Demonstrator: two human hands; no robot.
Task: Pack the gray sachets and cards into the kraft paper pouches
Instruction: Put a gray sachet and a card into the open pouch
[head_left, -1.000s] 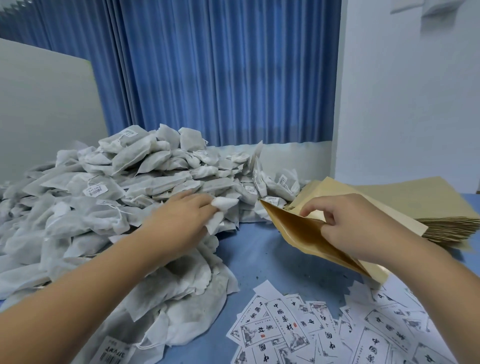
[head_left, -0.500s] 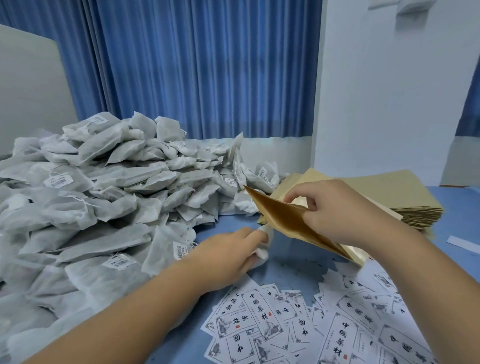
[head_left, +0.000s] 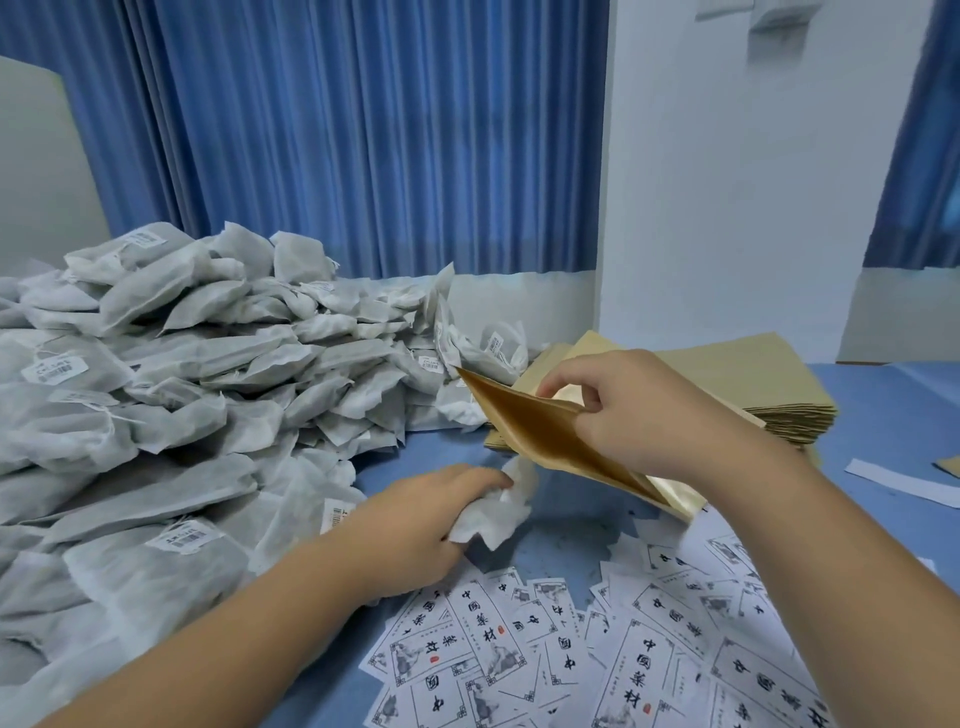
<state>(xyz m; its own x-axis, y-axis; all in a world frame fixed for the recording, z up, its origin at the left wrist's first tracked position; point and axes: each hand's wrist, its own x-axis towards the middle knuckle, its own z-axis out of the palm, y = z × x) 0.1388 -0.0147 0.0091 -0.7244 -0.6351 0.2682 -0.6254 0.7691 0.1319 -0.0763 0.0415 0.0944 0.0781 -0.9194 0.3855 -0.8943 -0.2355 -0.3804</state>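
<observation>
My left hand (head_left: 415, 525) grips a gray sachet (head_left: 498, 512) just below the mouth of a kraft paper pouch (head_left: 540, 434). My right hand (head_left: 639, 410) pinches the pouch's upper edge and holds it tilted above the blue table, its mouth facing left. A big heap of gray sachets (head_left: 182, 395) fills the left side. Printed white cards (head_left: 597, 654) lie scattered in front of me.
A stack of flat kraft pouches (head_left: 753, 374) sits behind my right hand. A white paper strip (head_left: 898, 480) lies at the far right on the blue table (head_left: 883, 415). Blue curtains and a white wall stand behind the table.
My left hand drew a sachet out of the heap and carried it right, down to the pouch mouth. My right hand kept the pouch held up.
</observation>
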